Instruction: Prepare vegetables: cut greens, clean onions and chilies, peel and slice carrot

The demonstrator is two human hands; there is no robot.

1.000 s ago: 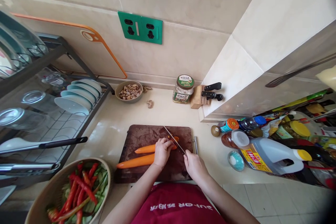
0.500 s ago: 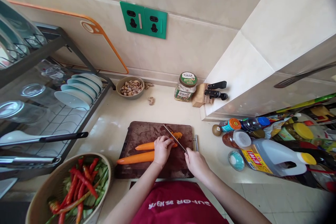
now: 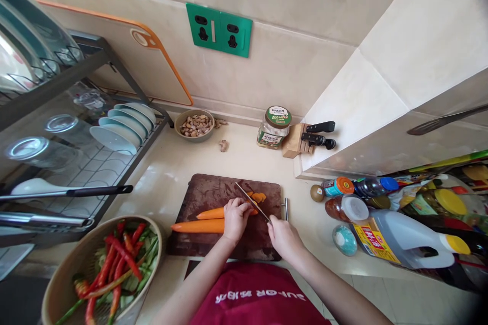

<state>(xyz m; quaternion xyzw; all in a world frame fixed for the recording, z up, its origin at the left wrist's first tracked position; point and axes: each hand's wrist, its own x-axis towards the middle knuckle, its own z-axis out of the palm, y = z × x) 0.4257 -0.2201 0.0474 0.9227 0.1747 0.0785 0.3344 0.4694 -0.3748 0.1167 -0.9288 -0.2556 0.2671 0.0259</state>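
Two orange carrots lie on a dark brown cutting board (image 3: 213, 190). My left hand (image 3: 235, 217) is curled over the thick ends of the far carrot (image 3: 210, 213) and the near carrot (image 3: 197, 226), holding them down. My right hand (image 3: 282, 235) grips the handle of a knife (image 3: 252, 202), whose blade slants across the far carrot's end right beside my left fingers. A few cut carrot slices (image 3: 258, 196) lie just beyond the blade.
A basket (image 3: 63, 284) of red peppers and green vegetables sits at the front left. A dish rack (image 3: 72, 162) holds plates and glasses. A bowl of garlic (image 3: 195, 125), a jar (image 3: 273, 127), a knife block (image 3: 295, 144) and an oil jug (image 3: 396, 238) among bottles stand around.
More carrot slices lie beyond the blade than one second ago. Both hands stay at the carrot's end; the view has shifted slightly.
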